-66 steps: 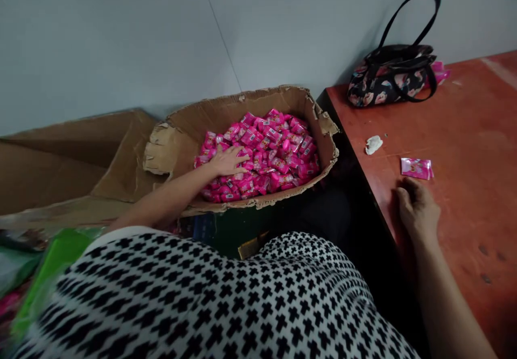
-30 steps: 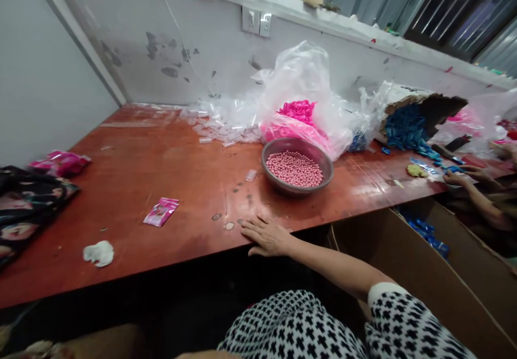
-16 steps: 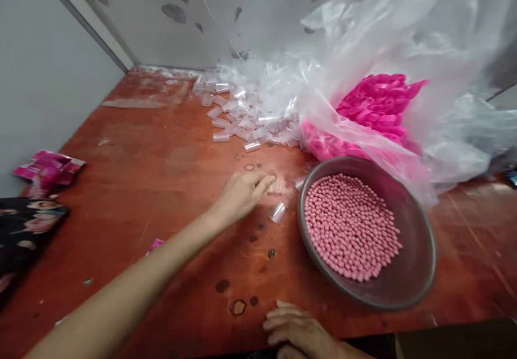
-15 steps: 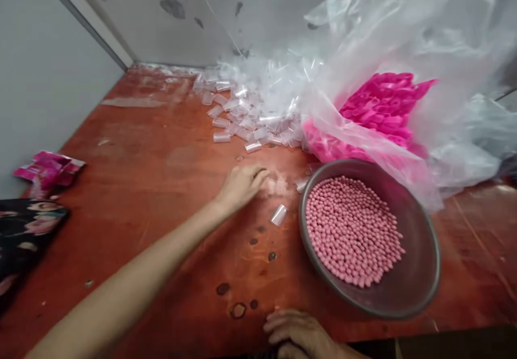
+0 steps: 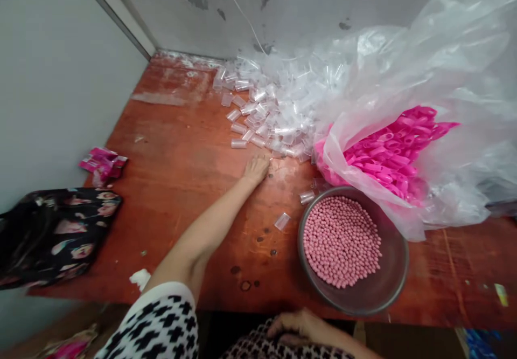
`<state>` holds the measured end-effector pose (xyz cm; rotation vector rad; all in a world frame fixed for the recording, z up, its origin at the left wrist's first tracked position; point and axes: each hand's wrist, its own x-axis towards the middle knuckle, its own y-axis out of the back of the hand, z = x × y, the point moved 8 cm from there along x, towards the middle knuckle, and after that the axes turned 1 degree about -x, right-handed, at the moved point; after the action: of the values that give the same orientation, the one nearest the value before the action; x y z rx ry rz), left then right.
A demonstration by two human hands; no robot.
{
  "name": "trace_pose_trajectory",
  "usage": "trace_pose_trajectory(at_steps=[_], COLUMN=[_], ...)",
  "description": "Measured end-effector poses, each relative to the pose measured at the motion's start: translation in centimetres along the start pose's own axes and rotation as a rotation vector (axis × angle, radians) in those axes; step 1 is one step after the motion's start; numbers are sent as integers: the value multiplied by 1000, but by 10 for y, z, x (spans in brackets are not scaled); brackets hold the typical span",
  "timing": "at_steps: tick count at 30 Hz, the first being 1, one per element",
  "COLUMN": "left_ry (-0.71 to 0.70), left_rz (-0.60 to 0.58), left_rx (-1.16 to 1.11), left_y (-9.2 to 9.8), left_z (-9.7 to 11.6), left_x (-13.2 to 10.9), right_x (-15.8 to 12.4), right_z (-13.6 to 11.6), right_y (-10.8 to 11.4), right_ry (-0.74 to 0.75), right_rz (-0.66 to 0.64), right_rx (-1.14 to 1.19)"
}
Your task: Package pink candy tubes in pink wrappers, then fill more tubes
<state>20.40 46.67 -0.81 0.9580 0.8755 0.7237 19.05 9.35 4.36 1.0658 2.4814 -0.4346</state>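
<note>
My left hand (image 5: 256, 168) reaches far across the red-brown table (image 5: 181, 186), its fingers curled down on the bare wood just short of a heap of small clear plastic tubes (image 5: 270, 111); nothing shows in its grasp. My right hand (image 5: 299, 328) rests at the table's near edge, fingers folded loosely on the black-and-white patterned cloth of my clothing. A grey metal bowl (image 5: 393, 286) full of small pink balls (image 5: 341, 240) stands to the right of my left arm. Two loose clear tubes (image 5: 281, 221) lie between arm and bowl.
A big clear plastic bag (image 5: 444, 78) with bright pink caps (image 5: 396, 149) slumps behind the bowl. A dark flowered handbag (image 5: 52, 235) lies at the left edge, pink sachets (image 5: 103, 162) beyond it, a crumpled white scrap (image 5: 140, 278) near the front edge. Grey walls close the left and back.
My left hand has moved farther out, up to the edge of the clear tube heap. My right hand has slipped back off the table edge. The view has shifted left and back.
</note>
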Motion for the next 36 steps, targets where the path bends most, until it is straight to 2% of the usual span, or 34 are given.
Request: trace_pose_trajectory(at_steps=[1, 2, 5, 6, 9, 11, 12, 15, 17, 19, 22, 25, 29, 32, 36], left_ry=[17, 37, 128, 160, 227, 262, 277, 301, 265, 156, -111, -245, -222, -230, -284], left_rz=[-11, -17, -5, 17, 111, 165, 191, 255, 296, 347, 391, 374, 465, 514, 533], left_rx=[-4, -18, -190, -284, -522, -601, -627, -643, -607, -556, -533, -674, -975, -1092, -1201], left_y=[1, 2, 10, 14, 22, 25, 26, 31, 39, 52, 71, 79, 95, 110, 130], left_z=[-2, -6, -19, -24, -34, -39, -41, -47, -47, -42, -27, -22, -22, -9, 18], left_x=[-4, -8, -19, -23, -28, -29, -29, -29, -28, -26, -22, -23, -45, -72, -102], right_x=[-3, -3, 10, 22, 71, 105, 121, 159, 172, 176, 169, 151, 115, 97, 89], right_z=[-27, -53, -120, -134, -149, -149, -151, -152, -149, -146, -143, -146, -159, -166, -169], right_y=[20, 49, 151, 182, 260, 294, 304, 315, 319, 322, 322, 319, 315, 302, 277], right_ry=[37, 53, 82, 62, -142, -285, -290, -260, -242, -207, -74, 149, 400, 469, 488], right_rz=[23, 111, 486, 564, 719, 782, 796, 780, 739, 683, 594, 596, 757, 784, 710], right_rx=[-44, -111, -430, -563, -921, -1093, -1177, -1358, -1415, -1442, -1391, -1139, -629, -319, -53])
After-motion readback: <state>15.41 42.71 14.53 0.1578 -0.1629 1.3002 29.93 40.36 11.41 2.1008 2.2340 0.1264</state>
